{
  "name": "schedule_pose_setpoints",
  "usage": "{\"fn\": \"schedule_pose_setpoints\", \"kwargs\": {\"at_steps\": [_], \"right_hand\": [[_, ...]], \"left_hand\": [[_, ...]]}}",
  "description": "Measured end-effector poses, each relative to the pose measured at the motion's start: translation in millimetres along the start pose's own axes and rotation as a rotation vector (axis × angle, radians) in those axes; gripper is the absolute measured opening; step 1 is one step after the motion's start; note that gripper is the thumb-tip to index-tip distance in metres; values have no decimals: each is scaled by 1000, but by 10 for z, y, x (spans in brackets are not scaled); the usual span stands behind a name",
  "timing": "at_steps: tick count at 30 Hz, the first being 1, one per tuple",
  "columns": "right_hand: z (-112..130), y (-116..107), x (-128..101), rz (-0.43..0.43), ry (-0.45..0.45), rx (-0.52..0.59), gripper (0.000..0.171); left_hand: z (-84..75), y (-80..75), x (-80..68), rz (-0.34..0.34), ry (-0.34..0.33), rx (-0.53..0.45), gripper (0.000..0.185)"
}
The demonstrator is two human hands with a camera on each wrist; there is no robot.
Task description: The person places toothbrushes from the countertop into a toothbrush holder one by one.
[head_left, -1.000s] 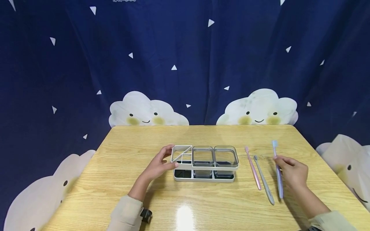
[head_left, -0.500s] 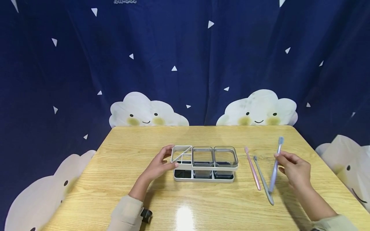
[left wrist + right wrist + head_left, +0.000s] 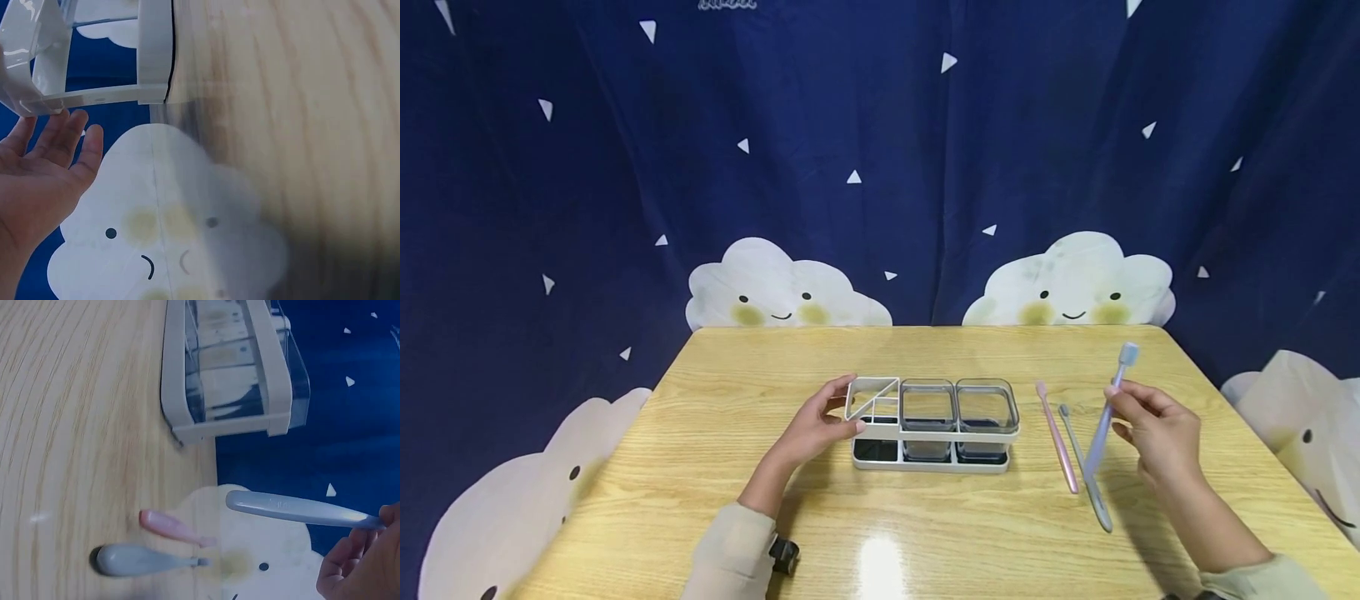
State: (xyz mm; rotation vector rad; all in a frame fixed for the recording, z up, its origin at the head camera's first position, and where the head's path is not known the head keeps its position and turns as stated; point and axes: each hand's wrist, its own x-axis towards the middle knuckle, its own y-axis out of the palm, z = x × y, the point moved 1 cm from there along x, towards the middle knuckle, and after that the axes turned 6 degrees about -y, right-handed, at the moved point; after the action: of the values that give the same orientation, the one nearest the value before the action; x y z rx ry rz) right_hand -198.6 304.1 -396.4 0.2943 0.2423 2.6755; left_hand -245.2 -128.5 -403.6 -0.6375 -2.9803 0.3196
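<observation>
- My right grip [image 3: 1153,429] pinches the blue toothbrush [image 3: 1105,421] near its upper part, between thumb and fingertips.
- The blue toothbrush is lifted off the desk [image 3: 715,467], tilted, with the bristle head at 12 o'clock and the handle end pointing down toward 7 o'clock.
- In the right wrist view, the blue toothbrush [image 3: 294,509] hangs in the air above the two brushes lying on the desk.
- The pink toothbrush [image 3: 1056,437] and the grey toothbrush [image 3: 1084,467] lie flat, side by side, at 9 o'clock of my right grip.
- My left grip [image 3: 812,429] rests against the left end of the white holder [image 3: 934,421], fingers loosely curved around the corner of its frame.
- In the left wrist view, the fingers [image 3: 59,131] are nearly straight and touch the lower edge of the holder frame [image 3: 94,95].
- The holder stands at desk centre, at 9 o'clock of the brushes, with two clear cups [image 3: 958,408] seated in it.
- A dark blue curtain [image 3: 880,150] with white clouds hangs at 12 o'clock behind the desk.
</observation>
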Motion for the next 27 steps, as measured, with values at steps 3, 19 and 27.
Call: {"fn": "schedule_pose_setpoints", "kwargs": {"at_steps": [3, 19, 27], "right_hand": [[-299, -137, 196, 50, -37, -18, 17], [362, 479, -234, 41, -91, -7, 5], [461, 631, -246, 52, -118, -4, 5]], "left_hand": [[108, -11, 51, -11, -1, -37, 72], [341, 13, 141, -1, 69, -144, 72], [319, 22, 130, 7, 51, -124, 76]]}}
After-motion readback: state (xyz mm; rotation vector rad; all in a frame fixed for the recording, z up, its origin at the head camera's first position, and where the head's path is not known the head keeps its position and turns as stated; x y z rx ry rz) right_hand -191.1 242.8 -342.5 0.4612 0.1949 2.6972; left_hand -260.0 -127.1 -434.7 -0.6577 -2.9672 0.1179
